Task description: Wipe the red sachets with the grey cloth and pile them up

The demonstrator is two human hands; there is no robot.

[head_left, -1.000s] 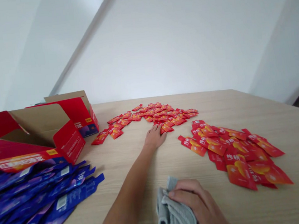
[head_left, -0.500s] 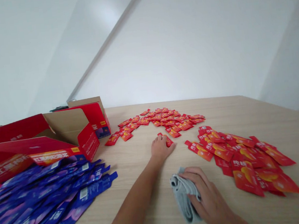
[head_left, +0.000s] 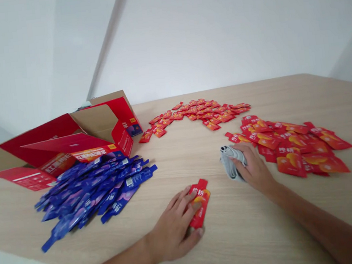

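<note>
Since a second ago the left hand (head_left: 177, 227) has pulled back from the far scatter of small red sachets (head_left: 199, 114) toward the near edge of the pale wood-grain table (head_left: 301, 88), bringing one red foil sachet with an orange print (head_left: 199, 201) with it; the right hand (head_left: 252, 165) has slid its folded grey cloth (head_left: 230, 162) away from the body, up to the near pile of larger red sachets (head_left: 292, 148). Step in hand, as I read it: one sachet singled out and staged in front, cloth ready, so probably a wipe-down of that sachet. Next move would call for bringing cloth and sachet together, and the two are well apart now. Left fingers (head_left: 183, 199) lie flat and slightly spread on top of the sachet with the thumb at its lower end: pinning it to the table, not a closed grip. Right fingers (head_left: 241, 160) are curled closed around the cloth, pressing it on the table just beside the near red pile. Left of all this: a heap of long blue sachets (head_left: 96, 187) and an open red cardboard carton (head_left: 69, 140) behind it.
</note>
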